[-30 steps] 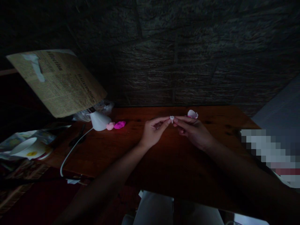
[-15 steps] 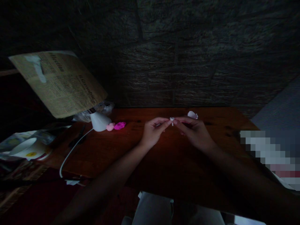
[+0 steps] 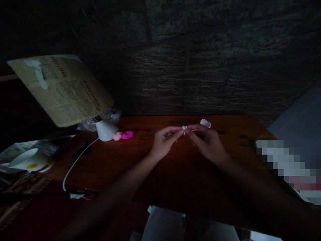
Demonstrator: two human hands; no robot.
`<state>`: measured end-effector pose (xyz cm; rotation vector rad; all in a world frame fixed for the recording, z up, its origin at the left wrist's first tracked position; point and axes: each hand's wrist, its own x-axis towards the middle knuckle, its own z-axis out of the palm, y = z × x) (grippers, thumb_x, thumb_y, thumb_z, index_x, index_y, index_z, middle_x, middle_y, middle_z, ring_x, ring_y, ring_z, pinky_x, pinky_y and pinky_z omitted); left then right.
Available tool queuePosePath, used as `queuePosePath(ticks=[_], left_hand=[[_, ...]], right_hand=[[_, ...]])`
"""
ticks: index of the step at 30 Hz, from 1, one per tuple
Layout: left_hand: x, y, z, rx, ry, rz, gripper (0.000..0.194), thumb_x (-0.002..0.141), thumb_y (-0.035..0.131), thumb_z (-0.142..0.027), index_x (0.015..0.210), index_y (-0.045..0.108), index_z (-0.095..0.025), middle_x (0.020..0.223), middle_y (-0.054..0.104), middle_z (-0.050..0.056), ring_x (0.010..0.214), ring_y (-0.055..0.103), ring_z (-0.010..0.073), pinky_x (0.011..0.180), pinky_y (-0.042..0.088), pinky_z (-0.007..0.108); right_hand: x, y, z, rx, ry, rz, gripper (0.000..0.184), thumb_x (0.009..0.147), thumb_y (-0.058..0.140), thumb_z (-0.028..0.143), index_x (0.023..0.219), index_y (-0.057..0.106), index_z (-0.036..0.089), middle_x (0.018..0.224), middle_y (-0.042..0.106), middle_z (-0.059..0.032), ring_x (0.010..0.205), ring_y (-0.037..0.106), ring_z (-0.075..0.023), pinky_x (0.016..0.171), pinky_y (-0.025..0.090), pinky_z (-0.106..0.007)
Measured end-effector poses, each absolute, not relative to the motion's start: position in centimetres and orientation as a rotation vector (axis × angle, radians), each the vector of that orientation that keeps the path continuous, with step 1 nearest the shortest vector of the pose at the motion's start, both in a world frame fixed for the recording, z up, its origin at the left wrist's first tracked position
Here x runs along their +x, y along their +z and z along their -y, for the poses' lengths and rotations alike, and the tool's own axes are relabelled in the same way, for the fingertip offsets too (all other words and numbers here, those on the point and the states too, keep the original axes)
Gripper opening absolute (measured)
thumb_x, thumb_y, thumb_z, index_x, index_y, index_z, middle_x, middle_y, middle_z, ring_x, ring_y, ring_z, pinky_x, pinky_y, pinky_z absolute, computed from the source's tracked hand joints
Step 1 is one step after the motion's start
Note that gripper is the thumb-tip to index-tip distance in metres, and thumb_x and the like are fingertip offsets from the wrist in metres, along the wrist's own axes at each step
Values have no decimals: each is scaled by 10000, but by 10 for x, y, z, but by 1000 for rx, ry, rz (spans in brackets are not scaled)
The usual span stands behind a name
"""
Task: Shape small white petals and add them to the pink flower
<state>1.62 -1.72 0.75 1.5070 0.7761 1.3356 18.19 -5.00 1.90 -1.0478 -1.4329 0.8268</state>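
Over the bench (image 3: 125, 154), just short of its back edge by the wall (image 3: 185, 73), both hands are working one small white piece (image 3: 184, 128). Step in hand, my read: fingertips are pinching or shaping it; light is too dim for detail.

Left hand (image 3: 163, 142) is holding its left side, thumb and forefinger closing to a narrow pinch. Right hand (image 3: 209, 145) is matching that from the right, so neither grip is spreading wider than the piece. It's sitting between the tips, apparently off the surface.

Next move is calling for light, even pressure, both pinches working together; one side pulling harder could be tearing or bending it.

Edges: wall is limiting reach at the back, pale shell (image 3: 205, 123) is lying just behind the right hand, can't tell if touching. Pink lump (image 3: 117, 136) and magenta lump (image 3: 127, 135) are sitting left, beside the lamp (image 3: 106, 130). Near edge is running under the forearms, above the legs (image 3: 163, 222). More room is showing that way than wallward.
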Motion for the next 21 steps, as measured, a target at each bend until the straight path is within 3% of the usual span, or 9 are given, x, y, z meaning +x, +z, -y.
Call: queuePosePath(ticks=[10,15,21], left_hand=[[17,10,17,1384,1338,-699,163,712,850,-345,837,807,-250,840,785,19,610,574,94,587,490,260],[15,9,18,1411,1317,-724,223,734,837,-394,898,824,-244,895,796,48,635,581,101,611,492,270],[17,5,15,1320,1286,-641,228,685,885,-358,887,827,-268,932,797,45,686,607,104,594,451,242]], right_hand=[[186,18,49,-956,741,1512,198,871,722,432,938,762,251,852,722,-23,579,564,-130,536,464,-304],[187,13,49,-973,506,1576,162,903,713,382,972,760,243,912,755,-43,753,667,-179,669,520,-335],[186,15,52,-926,332,1623,108,919,706,315,974,762,241,890,743,-38,727,655,-167,610,498,-302]])
